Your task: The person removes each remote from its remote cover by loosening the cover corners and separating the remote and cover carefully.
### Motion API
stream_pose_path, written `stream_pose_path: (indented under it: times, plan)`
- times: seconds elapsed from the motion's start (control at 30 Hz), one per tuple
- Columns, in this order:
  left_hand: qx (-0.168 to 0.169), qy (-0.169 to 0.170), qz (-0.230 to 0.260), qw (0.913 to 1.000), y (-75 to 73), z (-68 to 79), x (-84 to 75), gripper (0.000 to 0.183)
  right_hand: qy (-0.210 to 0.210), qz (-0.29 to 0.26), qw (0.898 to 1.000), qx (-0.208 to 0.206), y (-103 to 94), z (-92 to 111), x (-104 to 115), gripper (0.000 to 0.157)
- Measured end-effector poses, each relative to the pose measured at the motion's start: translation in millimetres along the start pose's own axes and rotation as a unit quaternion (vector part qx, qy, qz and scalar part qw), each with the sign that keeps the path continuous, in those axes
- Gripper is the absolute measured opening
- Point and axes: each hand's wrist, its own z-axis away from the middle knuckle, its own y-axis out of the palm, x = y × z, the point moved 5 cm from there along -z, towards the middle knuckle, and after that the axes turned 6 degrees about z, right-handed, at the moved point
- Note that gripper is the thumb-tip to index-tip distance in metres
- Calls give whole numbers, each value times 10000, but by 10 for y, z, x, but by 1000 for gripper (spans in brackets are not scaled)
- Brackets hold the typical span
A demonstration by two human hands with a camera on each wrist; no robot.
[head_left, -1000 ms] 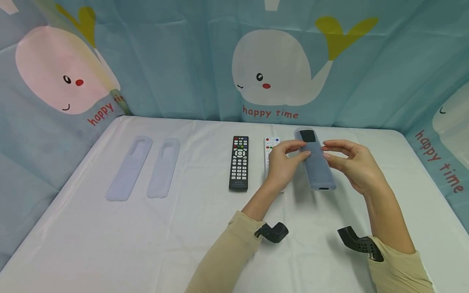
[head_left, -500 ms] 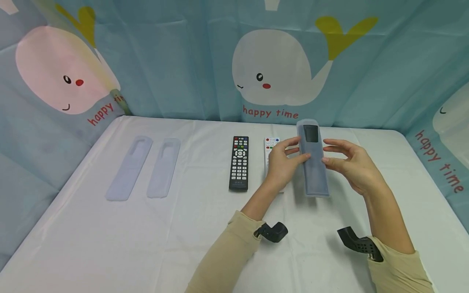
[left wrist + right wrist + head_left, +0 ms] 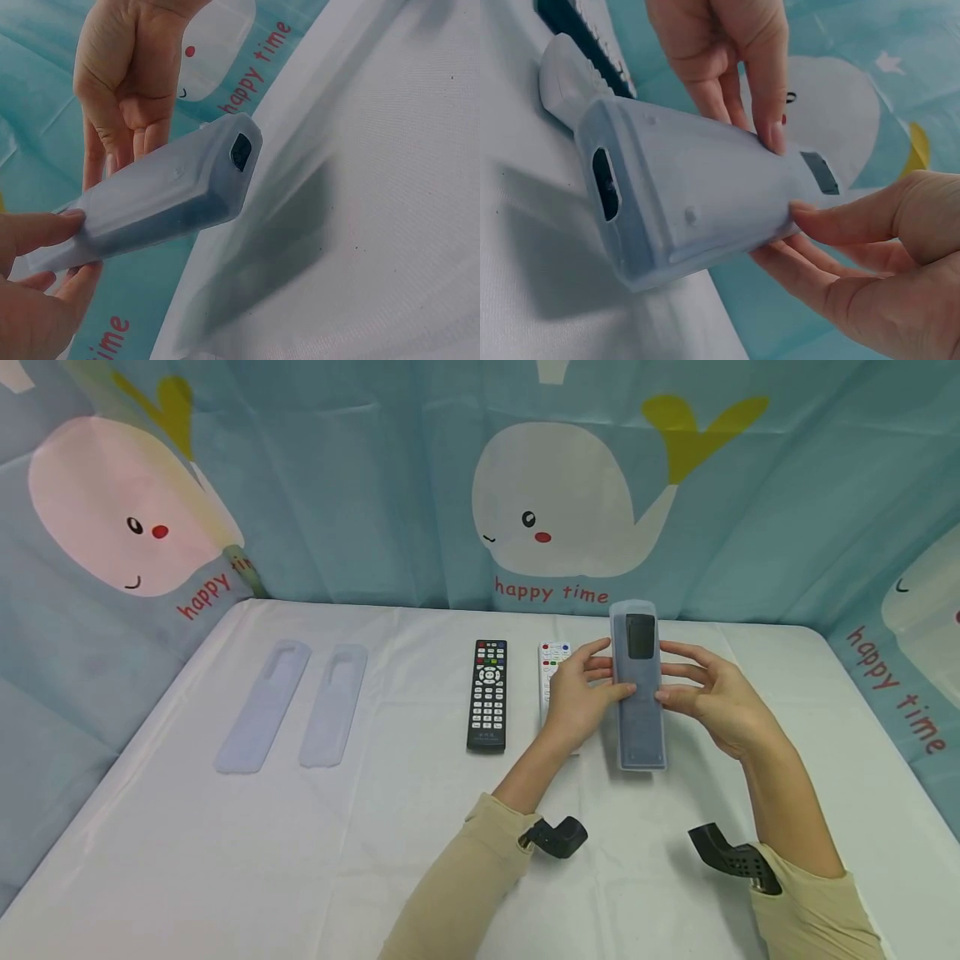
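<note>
Both hands hold a dark remote control in a translucent silicone cover (image 3: 641,718) above the right part of the table. Its plain side faces up, and a dark window shows near its far end. The left hand (image 3: 581,697) pinches the left edge, thumb on top and fingers beneath. On the other edge, the right hand (image 3: 723,702) grips with thumb and fingertips. In the right wrist view, a slot at the near end of the cover (image 3: 705,187) shows something dark inside. A white remote control (image 3: 555,652) lies partly hidden behind the left hand.
A black remote control (image 3: 487,697) lies left of the white one, buttons up. Two flat translucent covers (image 3: 262,710) lie side by side farther left on the white tablecloth (image 3: 225,860). A blue whale-print curtain (image 3: 375,485) hangs along the table's back edge.
The covered remote has turned from a slant to nearly straight. Its near end has swung left and toward me, and the far end has lifted. Both hands keep nearly the same place.
</note>
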Motion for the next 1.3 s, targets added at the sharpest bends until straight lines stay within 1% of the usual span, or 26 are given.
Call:
stream_pose_path:
  times: [0.17,0.43,0.57,0.7,0.87,1.0,1.1,1.3]
  plan:
    - [15,12,-164,9999,16,6,3,66,-14,69,10000,14,-1,-7,-15,81]
    - [54,131,-488,9987,42,25,2,66,-66,175,9998,-29,5,-12,-39,88]
    - [127,211,-540,9982,50,24,-5,68,-97,212,9997,-75,6,-11,-36,88]
    - [218,232,-484,9983,59,25,-14,69,-69,243,9996,-141,5,-7,-27,86]
    - [275,270,-491,9980,62,34,-33,66,12,308,9991,-288,0,-4,-16,76]
    - [212,332,-524,9978,53,35,-48,61,81,374,9984,-410,-1,-4,-9,69]
    - [173,369,-534,9977,46,36,-60,58,63,298,9983,-494,-2,-2,-1,63]
    - [138,560,-485,9972,40,47,-116,53,-146,190,9970,-739,-26,26,28,40]
